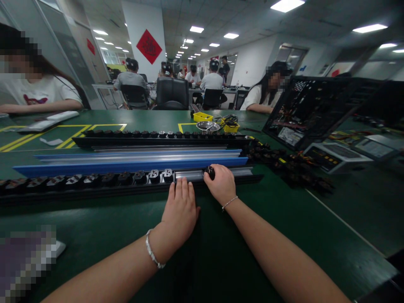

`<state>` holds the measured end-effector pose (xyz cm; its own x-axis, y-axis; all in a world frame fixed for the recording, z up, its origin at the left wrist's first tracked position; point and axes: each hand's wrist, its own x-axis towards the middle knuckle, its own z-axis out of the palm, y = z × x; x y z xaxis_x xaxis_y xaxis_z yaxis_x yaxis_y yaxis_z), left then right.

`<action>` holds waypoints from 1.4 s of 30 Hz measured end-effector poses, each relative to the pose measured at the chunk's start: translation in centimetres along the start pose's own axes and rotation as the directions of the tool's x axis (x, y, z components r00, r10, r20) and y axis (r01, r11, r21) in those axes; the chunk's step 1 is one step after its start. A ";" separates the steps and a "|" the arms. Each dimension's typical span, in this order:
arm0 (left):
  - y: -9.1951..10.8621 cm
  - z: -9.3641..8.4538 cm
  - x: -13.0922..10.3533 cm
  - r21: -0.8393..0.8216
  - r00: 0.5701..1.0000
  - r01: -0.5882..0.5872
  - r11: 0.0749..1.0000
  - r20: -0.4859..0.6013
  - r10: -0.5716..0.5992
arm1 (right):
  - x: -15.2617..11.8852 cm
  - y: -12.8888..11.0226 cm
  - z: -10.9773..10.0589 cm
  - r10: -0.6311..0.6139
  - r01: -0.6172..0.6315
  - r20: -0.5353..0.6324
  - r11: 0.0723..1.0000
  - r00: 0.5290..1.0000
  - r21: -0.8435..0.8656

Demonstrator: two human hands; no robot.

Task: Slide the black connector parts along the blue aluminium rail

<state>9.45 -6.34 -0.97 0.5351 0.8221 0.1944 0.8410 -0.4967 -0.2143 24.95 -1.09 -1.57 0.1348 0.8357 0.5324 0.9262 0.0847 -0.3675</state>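
A long black rail (78, 194), like a power strip housing, lies across the table before me. A row of socket modules (109, 178) fills its left part, and bare silvery channel shows to the right of them. My left hand (180, 208) rests against the rail's front edge with fingers stretched out, holding nothing. In my right hand (222, 183) a small black socket module (210, 172) is pinched over the bare part of the channel. Its underside is hidden, so I cannot tell whether it touches the rail.
Behind lie blue-edged rails (132, 167) and another socket-filled rail (158, 139). Farther back are a metal bowl (207, 126) and yellow bins (202, 117). At right are tangled black parts (284, 162), a power supply (336, 156) and an open computer case (315, 109). People sit across the table.
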 end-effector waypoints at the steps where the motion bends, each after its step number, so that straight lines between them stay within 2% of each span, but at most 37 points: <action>1: 0.0 0.0 0.0 0.003 1.000 -0.004 1.000 -0.003 0.004 | 0.0 0.0 0.0 0.001 -0.001 0.003 1.000 1.000 0.001; 16: -0.4 -0.8 0.0 -0.001 0.999 -0.009 1.000 0.035 0.009 | 0.1 -0.1 -0.3 -0.001 0.001 0.011 1.000 1.000 -0.011; 28: -2.1 -2.0 0.3 -0.050 0.991 -0.048 0.998 0.123 0.054 | 0.2 0.1 -0.3 0.004 -0.004 0.004 0.999 1.000 -0.035; 34: -1.8 -1.6 0.3 -0.048 0.994 -0.050 0.998 0.095 0.055 | 0.3 0.2 -0.4 0.014 -0.014 0.016 0.999 1.000 -0.037; 42: -1.5 -1.0 0.4 -0.051 0.997 -0.046 0.998 -0.057 0.043 | 0.2 0.3 -0.2 0.013 -0.014 -0.019 0.999 1.000 -0.033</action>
<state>8.46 -5.54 0.36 0.5745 0.7828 0.2391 0.8185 -0.5477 -0.1737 25.28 -0.99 -1.46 0.1534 0.8265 0.5416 0.9352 0.0556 -0.3498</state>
